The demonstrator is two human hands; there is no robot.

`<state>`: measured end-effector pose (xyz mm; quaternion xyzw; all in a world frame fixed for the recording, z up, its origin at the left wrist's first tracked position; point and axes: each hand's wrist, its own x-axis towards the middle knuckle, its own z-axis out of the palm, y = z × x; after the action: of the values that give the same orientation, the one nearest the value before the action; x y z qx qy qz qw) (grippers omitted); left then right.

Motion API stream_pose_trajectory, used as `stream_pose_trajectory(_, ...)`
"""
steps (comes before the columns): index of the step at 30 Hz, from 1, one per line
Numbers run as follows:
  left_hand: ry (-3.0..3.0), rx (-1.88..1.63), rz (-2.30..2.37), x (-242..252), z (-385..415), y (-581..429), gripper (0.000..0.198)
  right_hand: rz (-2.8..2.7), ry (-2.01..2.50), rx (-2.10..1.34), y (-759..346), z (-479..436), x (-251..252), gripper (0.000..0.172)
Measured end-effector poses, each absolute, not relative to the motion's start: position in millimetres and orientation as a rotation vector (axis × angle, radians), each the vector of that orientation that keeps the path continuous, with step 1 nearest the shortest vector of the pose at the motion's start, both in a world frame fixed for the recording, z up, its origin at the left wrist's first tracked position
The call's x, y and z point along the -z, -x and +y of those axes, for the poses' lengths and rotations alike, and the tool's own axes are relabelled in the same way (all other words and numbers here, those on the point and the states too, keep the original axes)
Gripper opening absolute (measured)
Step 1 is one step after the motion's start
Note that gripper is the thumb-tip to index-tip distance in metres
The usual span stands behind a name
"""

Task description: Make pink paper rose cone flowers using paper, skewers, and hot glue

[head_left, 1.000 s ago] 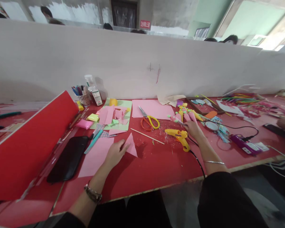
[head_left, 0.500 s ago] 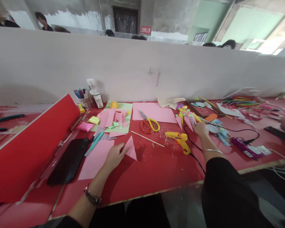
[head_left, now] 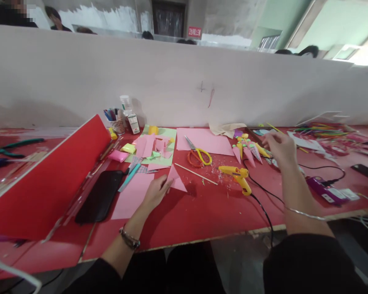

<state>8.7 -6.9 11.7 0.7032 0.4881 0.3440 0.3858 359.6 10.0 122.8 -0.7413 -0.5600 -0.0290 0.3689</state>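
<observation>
The right hand (head_left: 279,145) has lifted off the pink cones (head_left: 247,153) near the far edge of the counter (head_left: 202,212), fingers loosely spread; the left hand (head_left: 155,192) still pinches the paper triangle (head_left: 177,180).

Scissors (head_left: 198,154) near yellow glue gun (head_left: 236,174)

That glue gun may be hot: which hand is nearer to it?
Right. The right hand hovers beyond and right of the glue gun; the left hand holds pink paper, farther to its left.
</observation>
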Motion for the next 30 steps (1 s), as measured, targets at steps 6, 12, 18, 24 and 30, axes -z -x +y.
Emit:
stream_pose_trajectory(6, -1.721, -0.863, 1.182, -11, -6, -10, 0.034, -1.788, 1.304, -0.473, -242, -18, -113, 0.018)
stream_pose_trajectory(12, -1.697, -0.830, 1.135, -13, -7, -12, 0.034, -1.986, 1.312, -0.999, -171, -4, -55, 0.021)
stream_pose_trajectory(18, -1.669, -0.846, 1.169, -14, -8, -11, 0.037, -1.878, 1.359, -1.159, -160, 15, -30, 0.042)
stream_pose_trajectory(24, -1.646, -0.848, 1.195, -15, -7, -10, 0.038, -1.796, 1.285, -1.298, -161, 14, -20, 0.049)
stream_pose_trajectory(30, -1.611, -0.811, 1.178, -14, -6, -10, 0.035, -1.746, 1.208, -1.338, -161, 12, -16, 0.048)
